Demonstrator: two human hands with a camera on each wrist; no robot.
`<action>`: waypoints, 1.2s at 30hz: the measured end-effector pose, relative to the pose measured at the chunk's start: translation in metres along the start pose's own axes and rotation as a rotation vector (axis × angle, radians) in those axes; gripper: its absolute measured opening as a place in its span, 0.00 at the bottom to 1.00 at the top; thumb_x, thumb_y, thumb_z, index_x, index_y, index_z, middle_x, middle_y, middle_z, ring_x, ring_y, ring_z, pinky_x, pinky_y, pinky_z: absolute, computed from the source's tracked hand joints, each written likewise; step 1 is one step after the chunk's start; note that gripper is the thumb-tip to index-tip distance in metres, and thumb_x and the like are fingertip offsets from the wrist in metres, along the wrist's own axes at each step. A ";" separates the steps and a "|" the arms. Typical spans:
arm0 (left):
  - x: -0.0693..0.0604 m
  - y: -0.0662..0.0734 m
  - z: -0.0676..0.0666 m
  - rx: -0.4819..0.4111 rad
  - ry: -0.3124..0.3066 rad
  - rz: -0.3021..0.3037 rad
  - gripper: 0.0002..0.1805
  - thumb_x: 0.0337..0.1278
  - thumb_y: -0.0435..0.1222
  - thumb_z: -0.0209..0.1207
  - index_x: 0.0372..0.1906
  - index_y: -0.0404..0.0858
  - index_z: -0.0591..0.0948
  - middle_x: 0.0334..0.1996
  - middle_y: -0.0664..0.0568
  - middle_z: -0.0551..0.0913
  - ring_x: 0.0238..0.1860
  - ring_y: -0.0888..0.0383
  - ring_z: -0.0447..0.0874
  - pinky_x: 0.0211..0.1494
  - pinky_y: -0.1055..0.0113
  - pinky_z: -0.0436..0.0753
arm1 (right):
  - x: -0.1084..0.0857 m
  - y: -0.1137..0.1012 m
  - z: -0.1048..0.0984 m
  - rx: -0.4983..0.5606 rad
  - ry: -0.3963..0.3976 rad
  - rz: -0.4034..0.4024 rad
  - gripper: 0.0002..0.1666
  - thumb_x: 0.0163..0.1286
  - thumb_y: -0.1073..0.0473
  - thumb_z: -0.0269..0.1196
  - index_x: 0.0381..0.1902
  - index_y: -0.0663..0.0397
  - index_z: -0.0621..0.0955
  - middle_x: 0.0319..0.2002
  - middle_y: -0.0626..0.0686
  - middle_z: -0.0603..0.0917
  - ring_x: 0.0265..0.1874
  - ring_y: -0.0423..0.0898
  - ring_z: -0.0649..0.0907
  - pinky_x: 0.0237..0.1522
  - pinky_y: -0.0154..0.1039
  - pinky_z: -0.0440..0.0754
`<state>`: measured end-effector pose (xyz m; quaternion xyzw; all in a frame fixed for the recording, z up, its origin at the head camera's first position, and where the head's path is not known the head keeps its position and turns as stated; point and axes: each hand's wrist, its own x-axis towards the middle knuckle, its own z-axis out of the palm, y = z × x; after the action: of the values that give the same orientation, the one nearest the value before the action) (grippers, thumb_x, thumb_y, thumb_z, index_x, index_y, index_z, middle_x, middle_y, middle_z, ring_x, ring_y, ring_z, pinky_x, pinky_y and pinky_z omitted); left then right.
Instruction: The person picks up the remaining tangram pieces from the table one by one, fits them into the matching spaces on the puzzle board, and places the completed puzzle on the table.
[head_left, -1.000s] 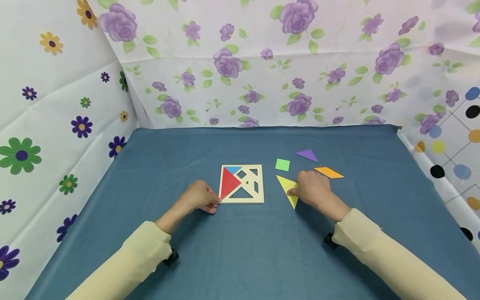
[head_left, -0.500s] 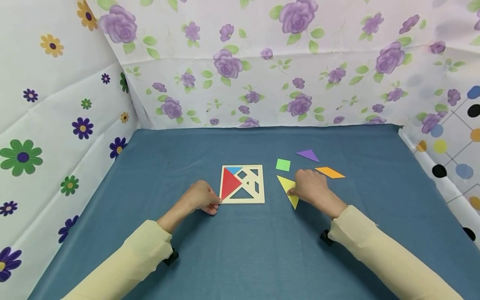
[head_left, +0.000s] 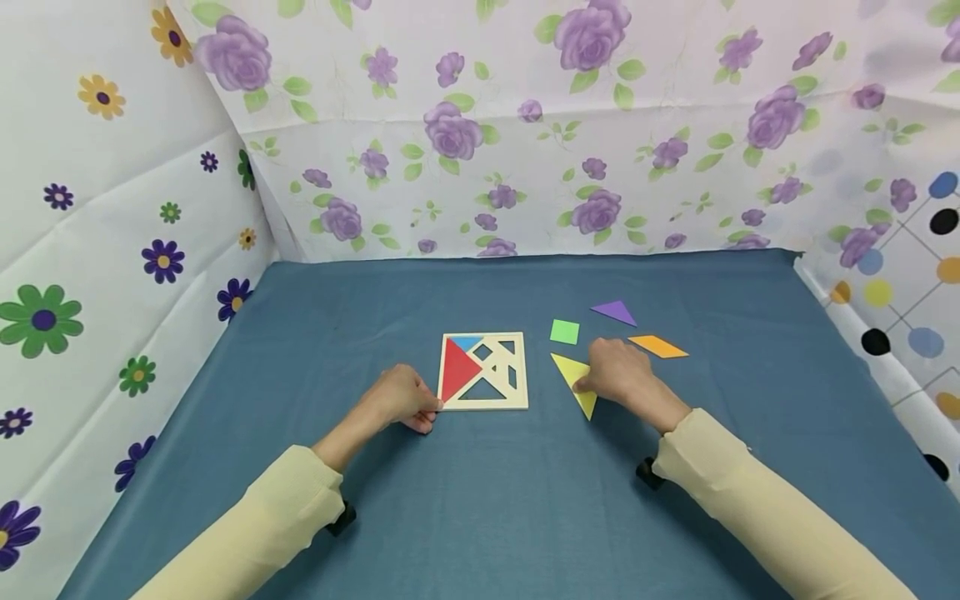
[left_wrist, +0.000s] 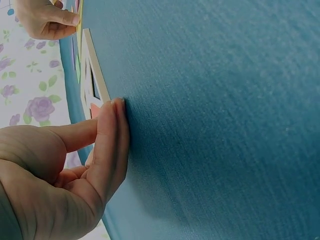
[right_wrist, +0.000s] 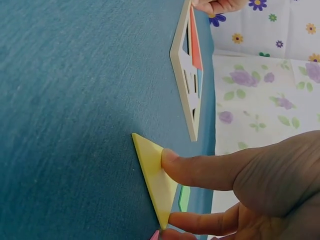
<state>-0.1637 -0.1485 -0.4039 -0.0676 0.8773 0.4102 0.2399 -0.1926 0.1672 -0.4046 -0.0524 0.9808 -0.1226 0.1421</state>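
Note:
A pale wooden tangram board [head_left: 521, 371] lies on the blue cloth. Its cut-outs hold a red triangle [head_left: 457, 369] and a small blue triangle [head_left: 465, 342]. My left hand [head_left: 401, 396] pinches the board's near left corner between thumb and fingers. To the right of the board is a loose yellow triangle [head_left: 576, 379]. My right hand [head_left: 626, 372] holds it, the thumb on its face and the fingertips at its far edge, as the right wrist view shows. Part of the triangle is hidden under that hand in the head view.
Beyond the yellow triangle lie a green square [head_left: 565, 332], a purple triangle [head_left: 617, 312] and an orange parallelogram [head_left: 658, 346]. A bit of a pink piece [right_wrist: 155, 235] peeks in at the right wrist view's bottom edge. Flowered sheets [head_left: 525, 192] rise behind the table.
My right hand and forearm have shifted slightly left over the yellow triangle, which stays put. The left hand keeps its grip on the board, and the pieces lie as before.

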 end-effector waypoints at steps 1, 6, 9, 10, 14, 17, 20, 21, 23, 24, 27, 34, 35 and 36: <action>0.000 0.000 0.000 0.000 0.003 -0.004 0.07 0.63 0.28 0.68 0.31 0.27 0.85 0.23 0.43 0.87 0.20 0.56 0.88 0.32 0.62 0.90 | 0.000 0.000 0.000 0.004 0.002 -0.005 0.29 0.59 0.51 0.79 0.14 0.51 0.71 0.16 0.47 0.60 0.16 0.43 0.65 0.20 0.37 0.61; 0.000 0.001 0.002 0.021 0.019 -0.012 0.07 0.64 0.28 0.68 0.31 0.28 0.85 0.23 0.43 0.87 0.20 0.57 0.88 0.31 0.62 0.90 | 0.000 0.000 0.001 0.037 0.041 -0.026 0.29 0.56 0.53 0.81 0.12 0.52 0.72 0.15 0.46 0.58 0.16 0.43 0.64 0.20 0.37 0.62; 0.000 0.002 0.002 0.028 0.017 -0.002 0.07 0.64 0.28 0.68 0.31 0.28 0.85 0.23 0.43 0.87 0.20 0.57 0.88 0.31 0.62 0.90 | 0.000 -0.001 0.001 0.080 0.077 -0.042 0.28 0.54 0.56 0.82 0.12 0.54 0.73 0.16 0.47 0.60 0.18 0.44 0.66 0.21 0.37 0.64; -0.001 0.002 0.002 0.026 0.016 0.000 0.07 0.64 0.28 0.68 0.31 0.28 0.85 0.23 0.43 0.87 0.20 0.57 0.88 0.31 0.62 0.90 | -0.001 -0.001 0.001 0.092 0.088 -0.046 0.28 0.53 0.57 0.83 0.12 0.55 0.74 0.17 0.47 0.60 0.18 0.44 0.66 0.21 0.37 0.65; -0.001 0.001 0.001 0.025 0.008 0.005 0.07 0.65 0.28 0.67 0.31 0.28 0.85 0.24 0.43 0.87 0.20 0.57 0.88 0.31 0.62 0.90 | -0.002 -0.001 0.003 0.164 0.140 -0.087 0.29 0.54 0.64 0.81 0.09 0.53 0.71 0.17 0.45 0.57 0.17 0.42 0.63 0.20 0.35 0.63; -0.001 0.001 0.001 0.031 0.004 0.003 0.07 0.65 0.29 0.67 0.32 0.28 0.85 0.24 0.43 0.87 0.20 0.57 0.88 0.32 0.62 0.90 | -0.003 -0.001 0.004 0.240 0.174 -0.137 0.32 0.57 0.71 0.76 0.07 0.50 0.67 0.15 0.43 0.52 0.15 0.40 0.57 0.19 0.34 0.60; 0.000 0.001 0.001 0.032 0.004 0.000 0.07 0.65 0.29 0.67 0.32 0.28 0.85 0.24 0.43 0.87 0.20 0.57 0.88 0.32 0.62 0.90 | -0.006 -0.002 0.004 0.287 0.199 -0.180 0.27 0.61 0.76 0.70 0.08 0.55 0.72 0.12 0.43 0.55 0.12 0.39 0.60 0.19 0.34 0.62; -0.001 0.001 0.001 0.032 0.004 0.001 0.07 0.65 0.29 0.67 0.32 0.28 0.85 0.24 0.43 0.87 0.20 0.57 0.88 0.31 0.62 0.90 | -0.007 -0.003 0.004 0.291 0.204 -0.189 0.25 0.62 0.76 0.69 0.10 0.57 0.75 0.11 0.43 0.58 0.11 0.39 0.62 0.18 0.33 0.63; 0.000 0.001 0.001 0.030 0.004 0.003 0.07 0.65 0.29 0.67 0.32 0.28 0.85 0.24 0.43 0.87 0.20 0.57 0.88 0.31 0.62 0.90 | -0.009 -0.004 0.004 0.299 0.217 -0.206 0.19 0.64 0.76 0.67 0.14 0.61 0.80 0.11 0.45 0.65 0.11 0.40 0.66 0.18 0.33 0.66; 0.000 0.000 0.001 0.030 0.004 0.005 0.07 0.65 0.28 0.67 0.32 0.28 0.85 0.24 0.43 0.87 0.20 0.57 0.88 0.31 0.62 0.90 | -0.010 -0.005 0.004 0.300 0.227 -0.215 0.14 0.65 0.76 0.66 0.19 0.64 0.84 0.13 0.48 0.72 0.11 0.41 0.70 0.18 0.33 0.69; -0.001 0.001 0.000 0.034 0.005 0.004 0.07 0.65 0.29 0.67 0.31 0.28 0.85 0.24 0.43 0.87 0.20 0.57 0.88 0.31 0.63 0.90 | -0.013 -0.005 0.004 0.317 0.252 -0.247 0.11 0.66 0.78 0.60 0.31 0.69 0.88 0.24 0.58 0.84 0.13 0.42 0.73 0.19 0.35 0.72; -0.002 0.000 0.001 0.022 0.016 0.010 0.07 0.65 0.28 0.67 0.31 0.28 0.85 0.24 0.43 0.87 0.21 0.57 0.88 0.31 0.63 0.90 | -0.019 -0.004 -0.005 0.345 0.251 -0.269 0.12 0.68 0.77 0.59 0.42 0.71 0.88 0.36 0.64 0.88 0.19 0.45 0.80 0.28 0.41 0.84; -0.002 0.000 0.001 0.019 0.015 0.013 0.07 0.65 0.28 0.67 0.31 0.28 0.85 0.24 0.43 0.87 0.21 0.56 0.88 0.31 0.63 0.90 | -0.019 -0.004 -0.007 0.355 0.248 -0.261 0.10 0.69 0.76 0.60 0.41 0.71 0.88 0.35 0.63 0.88 0.19 0.46 0.81 0.27 0.41 0.85; -0.002 0.000 0.002 0.021 0.015 0.020 0.07 0.65 0.28 0.67 0.31 0.28 0.86 0.24 0.43 0.87 0.21 0.56 0.88 0.31 0.63 0.90 | -0.020 -0.005 -0.010 0.362 0.250 -0.258 0.08 0.70 0.76 0.61 0.40 0.71 0.88 0.33 0.62 0.88 0.19 0.46 0.83 0.27 0.41 0.86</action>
<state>-0.1614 -0.1477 -0.4042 -0.0595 0.8838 0.4030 0.2301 -0.1758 0.1675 -0.3892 -0.1355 0.9381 -0.3187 0.0099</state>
